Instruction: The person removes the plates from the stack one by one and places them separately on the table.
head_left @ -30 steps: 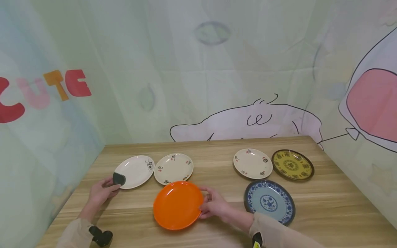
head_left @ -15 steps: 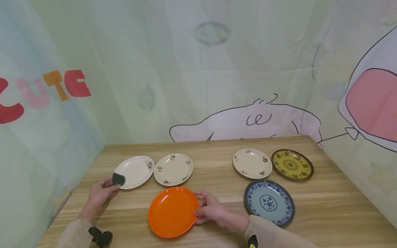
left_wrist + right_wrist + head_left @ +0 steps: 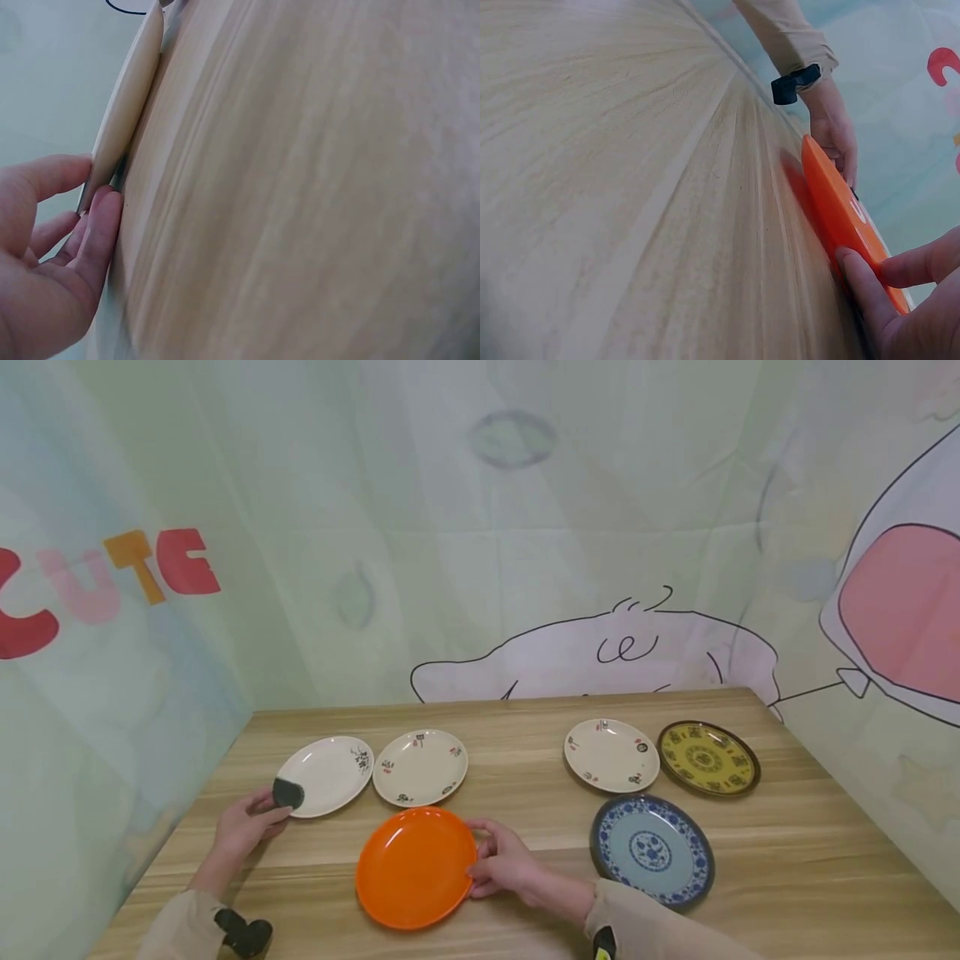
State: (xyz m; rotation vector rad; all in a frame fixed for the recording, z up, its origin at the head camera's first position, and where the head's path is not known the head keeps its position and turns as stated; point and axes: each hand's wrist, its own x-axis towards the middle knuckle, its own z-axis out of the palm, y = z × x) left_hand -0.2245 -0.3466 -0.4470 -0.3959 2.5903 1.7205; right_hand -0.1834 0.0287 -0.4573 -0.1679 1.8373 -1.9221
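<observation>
My left hand [image 3: 243, 827] pinches the rim of a white oval plate [image 3: 333, 777] at its dark green patch. Seen from the left wrist, finger and thumb sit on either side of that plate's edge [image 3: 124, 112]. My right hand [image 3: 506, 860] holds an orange plate [image 3: 416, 868] by its right rim. In the right wrist view, the orange plate [image 3: 840, 202] is gripped between thumb and finger, low over the wood; whether it touches the table cannot be told. Just behind it lies a cream plate [image 3: 420, 768] with small red and black motifs.
On the right of the wooden table [image 3: 517, 760] lie another cream plate [image 3: 611, 756], a yellow-green plate [image 3: 707, 758] with a dark rim, and a blue patterned plate [image 3: 651, 850] near the right forearm. A printed cloth [image 3: 360, 527] hangs behind.
The orange plate, held in my right hand, has moved left and a little nearer to me, away from the cream plate. My left hand and the white plate have stayed in place.
</observation>
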